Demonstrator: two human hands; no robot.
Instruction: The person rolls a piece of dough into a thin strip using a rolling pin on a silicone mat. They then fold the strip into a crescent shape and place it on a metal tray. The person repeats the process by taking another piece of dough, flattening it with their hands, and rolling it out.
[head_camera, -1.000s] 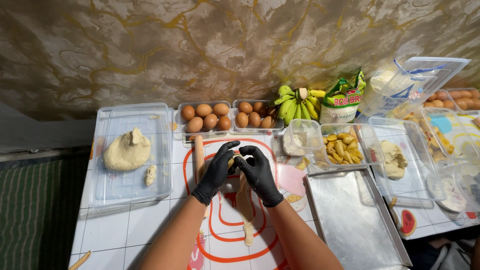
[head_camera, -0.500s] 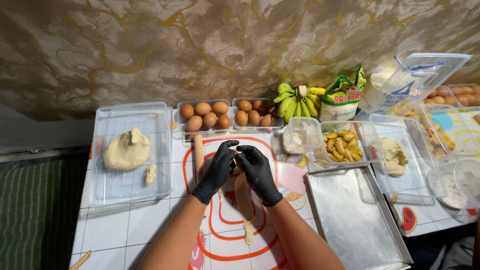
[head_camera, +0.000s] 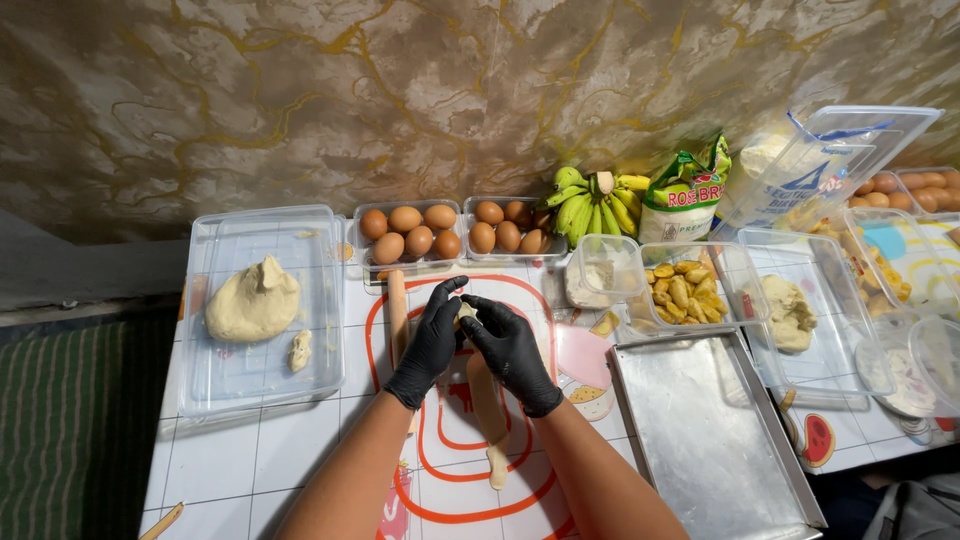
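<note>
Both hands wear black gloves and meet over a white mat with orange rings (head_camera: 520, 500). My left hand (head_camera: 430, 340) and my right hand (head_camera: 512, 352) pinch a small piece of pale dough (head_camera: 465, 312) between their fingertips. A long strip of dough (head_camera: 488, 410) lies on the mat below them, running toward me. A wooden rolling pin (head_camera: 397, 305) lies just left of my left hand.
A clear tray (head_camera: 320, 250) at the left holds a big dough lump (head_camera: 252, 302). Two egg boxes (head_camera: 410, 232), bananas (head_camera: 590, 205), a tub of yellow fruit pieces (head_camera: 685, 290), a metal baking tray (head_camera: 710, 430) and more tubs stand behind and right.
The hands have stayed together over the mat, with only small finger movements on the dough piece. The view has shifted slightly.
</note>
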